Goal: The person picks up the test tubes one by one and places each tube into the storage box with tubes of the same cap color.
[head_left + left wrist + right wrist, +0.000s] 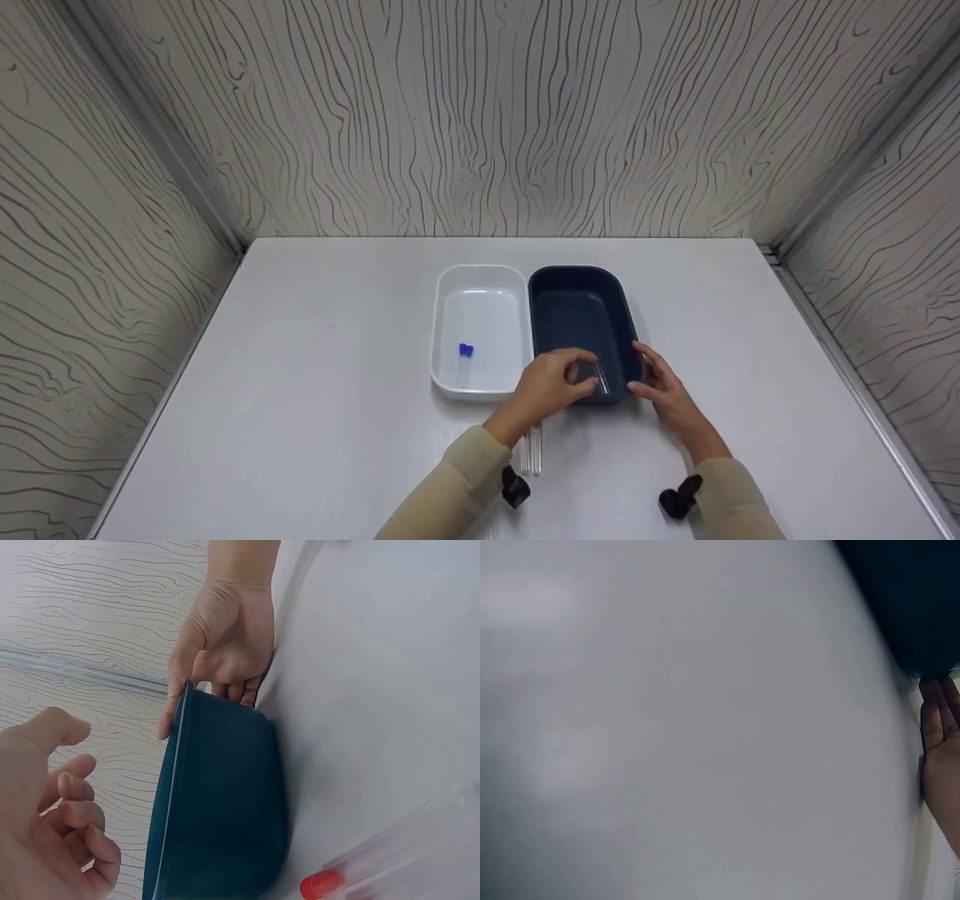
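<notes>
My left hand [551, 382] hovers over the near end of a dark blue tray [574, 279], thumb and index finger apart. In the left wrist view, nothing shows between those fingers, and the other fingers are loosely curled. Right beside its fingertips, clear thin tubes [602, 379] lie in the tray. My right hand [671, 401] holds the tray's near right corner, its index finger on the right rim and its thumb at the corner. In the right wrist view its fingers [934, 724] lie against the tray's outer wall.
A white tray [487, 279] stands left against the dark one, holding clear tubes with blue caps [466, 350]. Clear tubes [532, 450] with red caps [322, 884] lie on the white table [322, 390], partly under my left wrist. Wood-patterned walls [480, 120] enclose the table.
</notes>
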A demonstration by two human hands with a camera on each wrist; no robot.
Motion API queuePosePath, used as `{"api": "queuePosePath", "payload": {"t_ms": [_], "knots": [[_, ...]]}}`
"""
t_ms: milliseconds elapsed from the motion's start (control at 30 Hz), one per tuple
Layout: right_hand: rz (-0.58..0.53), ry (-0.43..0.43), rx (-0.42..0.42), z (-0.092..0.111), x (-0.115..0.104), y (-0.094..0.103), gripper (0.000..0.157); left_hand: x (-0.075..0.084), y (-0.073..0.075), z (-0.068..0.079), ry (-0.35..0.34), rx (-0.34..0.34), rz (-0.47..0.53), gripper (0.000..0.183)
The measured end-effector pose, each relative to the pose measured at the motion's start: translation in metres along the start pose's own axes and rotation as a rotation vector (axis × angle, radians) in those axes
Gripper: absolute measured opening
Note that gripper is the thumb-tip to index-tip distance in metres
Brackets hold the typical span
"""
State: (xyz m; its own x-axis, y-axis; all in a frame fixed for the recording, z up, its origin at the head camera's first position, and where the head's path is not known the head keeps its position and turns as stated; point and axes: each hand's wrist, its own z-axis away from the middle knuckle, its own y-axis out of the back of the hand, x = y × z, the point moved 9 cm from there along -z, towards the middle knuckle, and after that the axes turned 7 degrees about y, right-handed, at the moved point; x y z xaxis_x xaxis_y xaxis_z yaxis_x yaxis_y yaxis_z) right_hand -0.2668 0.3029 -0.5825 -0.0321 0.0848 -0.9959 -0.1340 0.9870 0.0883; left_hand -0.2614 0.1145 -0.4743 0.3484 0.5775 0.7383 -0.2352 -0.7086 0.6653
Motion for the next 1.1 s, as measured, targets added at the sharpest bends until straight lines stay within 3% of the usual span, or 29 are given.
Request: {"api": "queuePosePath", "payload": {"t_ms": [433, 667, 967, 1100], "knots": [[0.04, -0.031, -0.011, 0.001, 0.001, -0.001, 0.069, -0.004, 0.007, 0.023, -0.042, -0.018, 0.063, 0.027], [0.053, -0.036, -0.004, 0.0, 0.002, 0.001, 0.069, -0.008, 0.003, 0.038, -0.054, -0.079, 0.101, 0.027], [-0.027, 0.005, -0.019, 0.0, -0.002, -0.002, 0.071, -0.021, -0.005, 0.054, -0.108, -0.146, 0.055, 0.027], [-0.033, 0.003, -0.014, 0.0, -0.003, -0.002, 0.071, -0.032, -0.008, 0.06, -0.09, -0.176, 0.063, 0.029]]}}
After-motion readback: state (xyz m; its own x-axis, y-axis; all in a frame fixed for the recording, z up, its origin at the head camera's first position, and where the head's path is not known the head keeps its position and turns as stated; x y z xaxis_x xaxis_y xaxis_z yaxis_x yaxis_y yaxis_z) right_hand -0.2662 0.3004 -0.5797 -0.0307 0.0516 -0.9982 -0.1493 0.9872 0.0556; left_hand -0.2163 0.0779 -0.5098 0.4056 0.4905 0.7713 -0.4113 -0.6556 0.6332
